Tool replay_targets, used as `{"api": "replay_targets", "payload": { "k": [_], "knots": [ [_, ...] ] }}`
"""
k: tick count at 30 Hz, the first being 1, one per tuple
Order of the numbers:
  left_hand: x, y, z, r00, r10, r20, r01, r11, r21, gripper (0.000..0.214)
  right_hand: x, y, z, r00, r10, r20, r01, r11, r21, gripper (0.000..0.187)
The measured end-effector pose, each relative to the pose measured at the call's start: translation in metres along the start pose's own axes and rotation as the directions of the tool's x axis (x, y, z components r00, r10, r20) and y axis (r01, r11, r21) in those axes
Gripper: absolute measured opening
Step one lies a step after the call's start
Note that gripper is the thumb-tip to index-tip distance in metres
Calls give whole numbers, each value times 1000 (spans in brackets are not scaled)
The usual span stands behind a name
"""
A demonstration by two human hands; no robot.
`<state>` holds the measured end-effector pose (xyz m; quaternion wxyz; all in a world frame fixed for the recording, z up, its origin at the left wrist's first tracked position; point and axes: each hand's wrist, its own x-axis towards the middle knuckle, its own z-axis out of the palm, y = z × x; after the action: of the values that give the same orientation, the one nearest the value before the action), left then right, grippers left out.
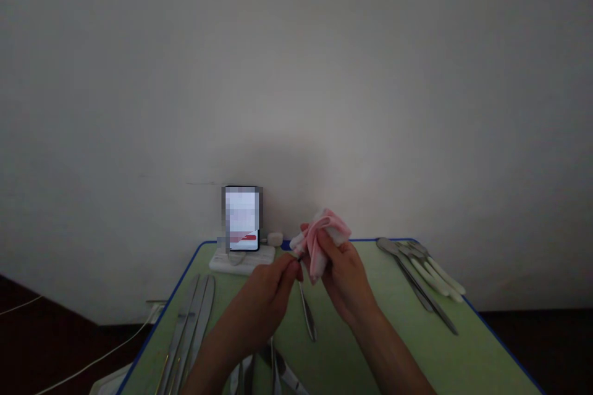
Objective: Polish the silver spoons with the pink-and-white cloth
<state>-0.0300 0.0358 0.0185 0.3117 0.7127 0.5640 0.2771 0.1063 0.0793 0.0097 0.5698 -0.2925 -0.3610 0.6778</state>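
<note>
Two bare hands work above a green bench edged in blue, to the right of a lit smartphone and nearer the wearer than it. The right hand is closed around a bunched pink-and-white cloth, thumb pressed over its folds. The left hand is pinched at the cloth's edge, apparently on a slim dark item; fingers and fabric hide most of it, so its kind cannot be told.

The cloth looks light, soft and limp, easiest to hold by a thick gather of folds between thumb and fingers. The slim item is probably stiff, smooth and a little slippery, best taken firmly near one end.

Below and left of the smartphone lie three table knives; well to its right rest a metal spoon and white-handled forks. A single metal utensil lies below and right of the smartphone, which stands at a white power strip, a white charger just beside it.
</note>
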Motion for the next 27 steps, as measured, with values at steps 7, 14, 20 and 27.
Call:
{"api": "replay_targets", "payload": {
  "k": [7,14,20,27],
  "knots": [
    [-1,-1,0,999,22,38,-24,999,47,30,0,-38,-29,934,105,340,49,908,-417,22],
    [-3,-1,-1,987,-17,158,-7,989,148,31,-3,-58,-41,860,297,416,161,614,-772,19],
    [-7,-4,-2,960,-26,280,-38,974,222,30,-12,-68,-37,812,442,381,268,297,-916,18],
    [-8,-4,-2,956,-22,292,-62,960,274,32,-21,-61,-32,856,422,298,306,50,-951,25]
  ]
}}
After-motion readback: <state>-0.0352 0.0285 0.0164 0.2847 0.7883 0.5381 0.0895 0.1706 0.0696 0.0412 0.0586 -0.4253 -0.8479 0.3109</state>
